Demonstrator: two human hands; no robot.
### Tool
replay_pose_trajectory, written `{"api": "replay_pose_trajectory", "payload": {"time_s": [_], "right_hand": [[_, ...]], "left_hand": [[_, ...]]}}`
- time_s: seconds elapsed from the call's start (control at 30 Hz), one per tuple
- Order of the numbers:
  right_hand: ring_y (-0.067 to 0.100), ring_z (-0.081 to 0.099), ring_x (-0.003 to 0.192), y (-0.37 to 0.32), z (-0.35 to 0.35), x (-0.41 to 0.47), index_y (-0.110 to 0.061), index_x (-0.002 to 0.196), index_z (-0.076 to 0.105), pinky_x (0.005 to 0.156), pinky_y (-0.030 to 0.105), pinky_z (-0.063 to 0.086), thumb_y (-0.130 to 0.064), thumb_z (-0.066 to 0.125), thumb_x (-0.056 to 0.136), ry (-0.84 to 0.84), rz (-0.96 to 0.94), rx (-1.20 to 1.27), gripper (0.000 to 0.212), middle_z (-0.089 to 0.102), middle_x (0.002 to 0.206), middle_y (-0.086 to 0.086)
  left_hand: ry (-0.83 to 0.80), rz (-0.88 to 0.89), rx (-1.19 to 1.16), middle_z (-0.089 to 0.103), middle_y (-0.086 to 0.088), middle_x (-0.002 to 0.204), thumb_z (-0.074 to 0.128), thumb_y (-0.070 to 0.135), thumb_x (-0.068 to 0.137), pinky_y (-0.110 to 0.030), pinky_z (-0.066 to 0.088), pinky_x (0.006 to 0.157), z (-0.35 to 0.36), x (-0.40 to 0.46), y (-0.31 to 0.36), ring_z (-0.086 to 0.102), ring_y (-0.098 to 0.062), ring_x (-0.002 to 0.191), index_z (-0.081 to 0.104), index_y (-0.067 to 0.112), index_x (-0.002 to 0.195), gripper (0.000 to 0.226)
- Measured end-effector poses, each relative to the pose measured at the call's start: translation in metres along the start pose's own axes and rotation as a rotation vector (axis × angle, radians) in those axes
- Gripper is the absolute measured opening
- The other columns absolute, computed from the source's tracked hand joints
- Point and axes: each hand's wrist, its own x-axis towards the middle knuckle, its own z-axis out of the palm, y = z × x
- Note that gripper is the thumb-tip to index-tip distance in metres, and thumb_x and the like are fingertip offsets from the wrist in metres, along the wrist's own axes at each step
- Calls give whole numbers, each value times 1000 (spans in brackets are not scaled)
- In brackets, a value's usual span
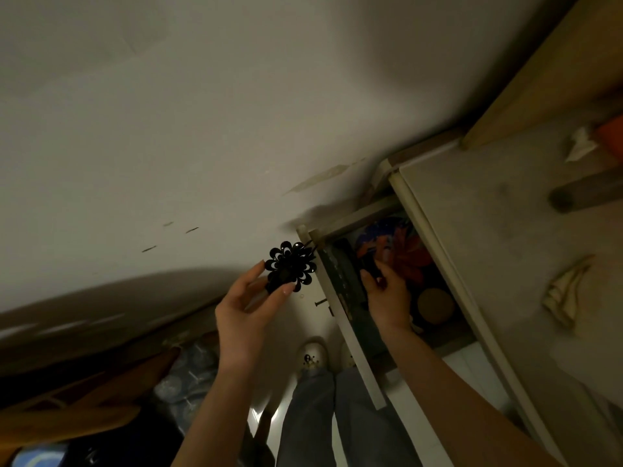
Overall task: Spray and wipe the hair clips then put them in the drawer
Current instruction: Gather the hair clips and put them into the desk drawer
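My left hand (247, 305) pinches a black flower-shaped hair clip (291, 266) between thumb and fingertips, just left of the open drawer's front panel (350, 328). My right hand (384, 291) reaches into the drawer and grips a small dark clip (371, 269) over its contents. The drawer holds a colourful orange and blue item (401, 246) and a round brown lid (435, 306). The scene is dim.
The cream cabinet top (488, 230) lies to the right, with crumpled tissues (566, 294) and a dark cylindrical object (583, 193) on it. A pale wall fills the upper left. My legs and a white shoe (312, 360) stand below the drawer. Clutter sits at lower left.
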Motion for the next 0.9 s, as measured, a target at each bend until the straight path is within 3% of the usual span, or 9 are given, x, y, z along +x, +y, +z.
{"api": "replay_pose_trajectory", "payload": {"time_s": [0.23, 0.33, 0.43, 0.57, 0.63, 0.7, 0.77, 0.9], "right_hand": [[26, 44, 130, -5, -11, 2, -11, 137, 50, 110, 43, 36, -21, 54, 97, -136, -9, -84, 41, 51, 138, 11], [23, 37, 137, -14, -16, -7, -14, 144, 40, 114, 42, 31, -23, 55, 96, -122, -43, -60, 51, 42, 147, 8], [15, 35, 138, -29, -23, -24, -17, 143, 41, 116, 39, 30, -25, 57, 94, -96, -113, 12, 52, 40, 149, 1], [2, 48, 121, -57, -35, -47, -30, 131, 51, 102, 20, 39, -29, 62, 89, -138, -110, 213, 43, 52, 126, -20], [-6, 53, 109, -69, -39, -58, -38, 119, 53, 92, 13, 41, -40, 64, 79, -191, -71, 308, 41, 55, 114, -28], [-6, 56, 107, -75, -40, -66, -42, 113, 55, 94, 18, 45, -38, 63, 80, -260, -45, 348, 34, 59, 115, -22], [-2, 60, 106, -80, -39, -73, -43, 106, 57, 95, 22, 48, -29, 64, 84, -295, -44, 368, 27, 64, 111, -19], [6, 65, 104, -88, -40, -78, -38, 106, 59, 91, 27, 51, -19, 65, 86, -296, -43, 415, 29, 69, 107, -11]], "left_hand": [[-43, 39, -6, 69, 7, 106, 73, 30, 61, -20, 48, 81, 3, -4, 5, 66, -3, 98, 59, 39, 109, 51], [-54, 50, -7, 70, 7, 105, 72, 30, 61, -20, 49, 80, 4, -7, 9, 66, -1, 96, 60, 38, 109, 50], [-74, 60, 9, 69, 3, 108, 72, 30, 61, -18, 50, 78, 6, -13, 16, 66, -4, 99, 59, 35, 113, 54], [-88, 73, -7, 68, -1, 113, 72, 28, 61, -20, 50, 82, 11, -21, 26, 64, -12, 104, 59, 31, 116, 57], [-95, 74, -18, 68, -1, 111, 72, 25, 63, -15, 51, 73, 16, -25, 30, 66, -8, 99, 59, 31, 115, 55], [-100, 74, -54, 69, -3, 107, 73, 16, 66, -10, 52, 67, 21, -29, 32, 67, -4, 93, 61, 27, 115, 52], [-105, 74, -72, 71, -4, 106, 74, 10, 68, -11, 53, 72, 26, -33, 35, 68, -7, 94, 62, 24, 116, 51], [-122, 64, -150, 74, -1, 99, 76, 13, 62, -14, 54, 72, 34, -42, 39, 70, -9, 92, 64, 21, 113, 53]]}}
